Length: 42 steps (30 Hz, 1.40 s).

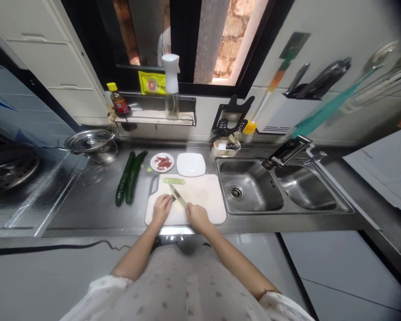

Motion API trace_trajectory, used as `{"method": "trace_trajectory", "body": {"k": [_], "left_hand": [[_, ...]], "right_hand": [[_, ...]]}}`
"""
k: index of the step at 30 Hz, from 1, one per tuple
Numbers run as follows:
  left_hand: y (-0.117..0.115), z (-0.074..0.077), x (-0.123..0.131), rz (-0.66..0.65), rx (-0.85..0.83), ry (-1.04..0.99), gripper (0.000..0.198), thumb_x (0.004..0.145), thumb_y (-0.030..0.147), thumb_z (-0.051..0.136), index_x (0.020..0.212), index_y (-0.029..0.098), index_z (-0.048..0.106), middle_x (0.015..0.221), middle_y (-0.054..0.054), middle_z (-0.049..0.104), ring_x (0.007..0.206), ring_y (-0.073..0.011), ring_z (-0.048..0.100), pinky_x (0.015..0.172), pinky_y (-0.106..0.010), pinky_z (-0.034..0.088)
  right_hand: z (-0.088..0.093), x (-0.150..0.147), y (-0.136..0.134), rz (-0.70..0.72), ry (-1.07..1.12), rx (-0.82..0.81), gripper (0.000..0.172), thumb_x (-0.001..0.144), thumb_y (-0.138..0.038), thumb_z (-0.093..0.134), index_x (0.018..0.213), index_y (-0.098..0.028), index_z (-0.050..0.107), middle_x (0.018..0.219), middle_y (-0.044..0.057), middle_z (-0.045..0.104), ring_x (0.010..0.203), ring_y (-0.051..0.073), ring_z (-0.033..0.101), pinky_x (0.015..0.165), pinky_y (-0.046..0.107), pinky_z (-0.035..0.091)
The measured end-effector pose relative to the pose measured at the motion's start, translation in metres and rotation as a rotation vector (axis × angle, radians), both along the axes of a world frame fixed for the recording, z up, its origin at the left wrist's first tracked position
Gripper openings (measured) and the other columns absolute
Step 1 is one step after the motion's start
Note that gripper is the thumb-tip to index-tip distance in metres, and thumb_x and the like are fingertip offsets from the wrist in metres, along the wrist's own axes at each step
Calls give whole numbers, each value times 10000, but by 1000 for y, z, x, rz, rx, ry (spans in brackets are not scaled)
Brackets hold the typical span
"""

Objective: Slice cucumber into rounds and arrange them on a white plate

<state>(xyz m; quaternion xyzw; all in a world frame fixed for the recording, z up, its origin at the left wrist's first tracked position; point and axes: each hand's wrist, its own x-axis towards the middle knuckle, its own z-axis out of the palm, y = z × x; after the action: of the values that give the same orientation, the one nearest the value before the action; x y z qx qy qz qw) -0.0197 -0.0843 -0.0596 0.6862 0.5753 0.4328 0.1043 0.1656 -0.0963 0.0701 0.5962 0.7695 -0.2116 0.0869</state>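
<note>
My right hand (198,217) is wrapped round the handle of a knife (178,195), its blade slanting up and left over the white cutting board (207,196). Closed at the board's left side, my left hand (162,210) holds a short dark-green cucumber piece (173,197), mostly hidden by the fingers and close to the blade. A row of overlapping cucumber slices (173,181) lies along the board's upper left. Left of the board, two whole cucumbers (121,183) rest side by side on the counter.
Behind the board stand a white plate (153,163) of chopped red bits and a square white plate (191,164). To the right is a steel double sink (254,205) with a black faucet (284,154). A lidded pot (102,151) sits at the back left.
</note>
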Motion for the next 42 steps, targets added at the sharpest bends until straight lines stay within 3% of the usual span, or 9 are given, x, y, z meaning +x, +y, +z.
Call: {"method": "trace_trajectory", "body": {"k": [21,42], "left_hand": [[1,0,0,-18,8,12,232,919,275,507,1052,229,691,962,-62,655,903,-180,585,822,-329,492],[1,3,0,-26,-22,13,232,927,276,489,1034,223,688,973,-63,661,914,-181,585,831,-331,486]], "right_hand": [[-8,-14,0,20,-22,18,335,973,-236,288,1077,-133,589,924,150,695,891,233,663,723,308,457],[-2,-17,-3,17,-54,-19,315,965,-208,301,1097,-132,577,939,156,692,929,231,661,749,307,463]]}}
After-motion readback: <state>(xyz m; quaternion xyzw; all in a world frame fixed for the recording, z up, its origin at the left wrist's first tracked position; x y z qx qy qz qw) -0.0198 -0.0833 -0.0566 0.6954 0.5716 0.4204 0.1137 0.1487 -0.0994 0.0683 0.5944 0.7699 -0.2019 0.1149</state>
